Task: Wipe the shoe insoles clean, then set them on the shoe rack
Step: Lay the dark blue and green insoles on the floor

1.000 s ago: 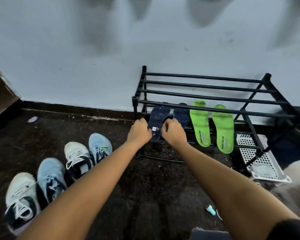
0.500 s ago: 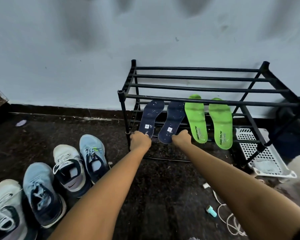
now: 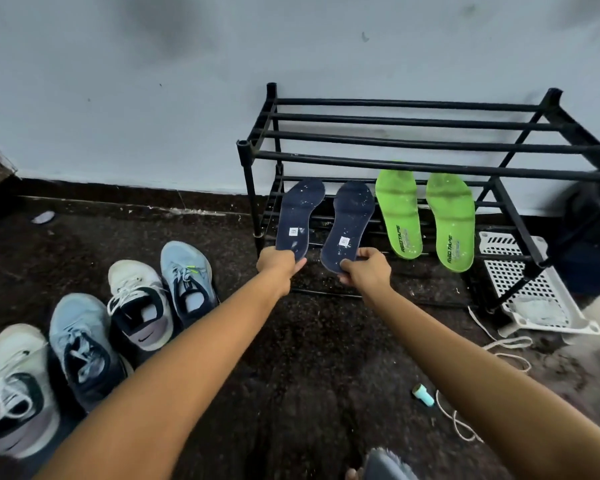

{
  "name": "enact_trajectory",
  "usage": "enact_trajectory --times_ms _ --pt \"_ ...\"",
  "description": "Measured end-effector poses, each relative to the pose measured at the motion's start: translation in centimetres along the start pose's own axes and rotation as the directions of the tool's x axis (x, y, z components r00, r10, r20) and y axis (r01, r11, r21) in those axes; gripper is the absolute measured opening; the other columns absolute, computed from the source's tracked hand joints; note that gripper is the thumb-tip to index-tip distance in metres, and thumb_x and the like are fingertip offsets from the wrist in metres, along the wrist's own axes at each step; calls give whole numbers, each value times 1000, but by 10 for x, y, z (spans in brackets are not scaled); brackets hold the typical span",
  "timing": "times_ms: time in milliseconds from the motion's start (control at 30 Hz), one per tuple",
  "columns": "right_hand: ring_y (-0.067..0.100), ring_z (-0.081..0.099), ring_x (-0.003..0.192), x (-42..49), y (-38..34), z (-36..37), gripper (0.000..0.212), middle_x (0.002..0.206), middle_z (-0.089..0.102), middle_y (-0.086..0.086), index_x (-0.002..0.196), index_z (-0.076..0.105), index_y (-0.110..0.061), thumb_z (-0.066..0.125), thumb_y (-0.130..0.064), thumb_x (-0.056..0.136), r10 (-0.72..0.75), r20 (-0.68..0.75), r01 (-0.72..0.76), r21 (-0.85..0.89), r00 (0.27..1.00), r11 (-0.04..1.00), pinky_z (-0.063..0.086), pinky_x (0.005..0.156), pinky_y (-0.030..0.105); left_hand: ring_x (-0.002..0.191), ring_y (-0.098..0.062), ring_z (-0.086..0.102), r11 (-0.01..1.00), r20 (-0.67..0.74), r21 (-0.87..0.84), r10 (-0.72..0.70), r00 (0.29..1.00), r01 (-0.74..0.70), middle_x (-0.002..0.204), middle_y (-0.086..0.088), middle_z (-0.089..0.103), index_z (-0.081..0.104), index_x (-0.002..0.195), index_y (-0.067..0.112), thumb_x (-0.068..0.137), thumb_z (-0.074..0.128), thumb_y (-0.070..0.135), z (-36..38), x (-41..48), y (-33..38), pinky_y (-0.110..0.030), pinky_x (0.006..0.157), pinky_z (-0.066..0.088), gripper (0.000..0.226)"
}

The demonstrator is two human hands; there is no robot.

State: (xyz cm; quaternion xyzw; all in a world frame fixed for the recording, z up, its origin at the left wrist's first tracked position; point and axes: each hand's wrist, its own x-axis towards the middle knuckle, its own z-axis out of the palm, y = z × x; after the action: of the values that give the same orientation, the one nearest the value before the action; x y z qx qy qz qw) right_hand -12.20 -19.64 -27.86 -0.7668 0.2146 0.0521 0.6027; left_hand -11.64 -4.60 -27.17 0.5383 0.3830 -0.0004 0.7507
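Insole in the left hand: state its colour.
Insole is dark navy, white-flecked, with a white label; head view.

Dim, cool, even light; soft focus, wide-angle bending and blur at edges

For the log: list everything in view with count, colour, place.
navy insoles: 2, dark blue, lower rack tier, left side.
green insoles: 2, bright green, lower tier, right of navy.
shoe rack: 1, black, against wall.
shoes: 4, two white-black, two light blue, floor left of rack.
basket: 1, white, floor under rack's right end.
cord: 1, white, floor at right.
small tube: 1, teal, floor beside cord.
left hand: 1, grips left navy insole's heel.
right hand: 1, pinches right navy insole's heel.
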Motion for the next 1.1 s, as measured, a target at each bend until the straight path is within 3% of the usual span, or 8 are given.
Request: enact_trajectory --times_ms 167,400,567,733,867,1000,1033,1100 --pt "16 63 53 -56 46 -27 21 73 67 12 96 56 -12 68 -3 80 -49 106 55 -51 993 997 54 53 25 89 -21 66 1000 70 18 0 998 -1 114 -10 63 56 120 2 91 53 -10 -48 -40 -31 -28 70 57 31" --pt "16 60 57 -121 139 -36 22 69 60 14 90 57 -16 67 2 81 32 260 -11 -81 965 997 55 52 29 92 -25 69 967 7 221 -129 992 124 106 -8 66 54 110 15 92 57 -4 -126 -78 -107 -36 73 58 27" --pt "20 66 65 -137 197 -25 23 84 67 17 89 56 -15 67 2 78 200 327 -148 -178 924 973 57 55 34 87 -27 68 900 -178 351 -206 962 257 102 -12 67 60 89 14 85 65 -7 -164 -83 -166 -27 54 53 23" --pt "17 65 61 -134 220 -19 24 76 67 11 86 51 -15 67 2 78 317 339 -232 -267 886 935 59 59 37 80 -27 66 884 -213 306 -298 930 353 109 -17 64 60 110 2 83 64 -15 -171 -71 -201 -35 62 58 32" --pt "18 65 65 -125 226 -17 26 87 63 15 90 51 -11 70 1 77 352 353 -238 -327 867 915 58 56 31 78 -31 65 826 -267 387 -325 907 410 110 -20 62 58 100 3 83 63 -16 -177 -66 -214 -40 63 57 26" --pt "15 65 59 -119 226 -15 25 85 62 10 100 53 -6 69 -9 81 322 412 -122 -441 853 889 54 52 24 93 -35 62 690 -326 588 -275 904 422 122 -21 55 52 121 -1 87 64 0 -183 -65 -214 -37 53 55 35" --pt "16 66 57 -117 225 -15 22 81 64 9 97 53 -6 68 -14 83 302 426 -57 -498 853 865 54 50 26 99 -36 60 624 -344 644 -280 897 442 126 -21 53 48 128 -1 87 65 7 -182 -67 -211 -39 57 56 45" --pt "21 67 56 -109 219 -20 17 76 65 9 86 53 -8 65 -21 83 251 400 17 -558 881 830 56 52 33 113 -37 56 376 -366 817 -246 898 436 136 -21 47 34 140 -2 86 67 24 -178 -68 -204 -42 81 56 68"
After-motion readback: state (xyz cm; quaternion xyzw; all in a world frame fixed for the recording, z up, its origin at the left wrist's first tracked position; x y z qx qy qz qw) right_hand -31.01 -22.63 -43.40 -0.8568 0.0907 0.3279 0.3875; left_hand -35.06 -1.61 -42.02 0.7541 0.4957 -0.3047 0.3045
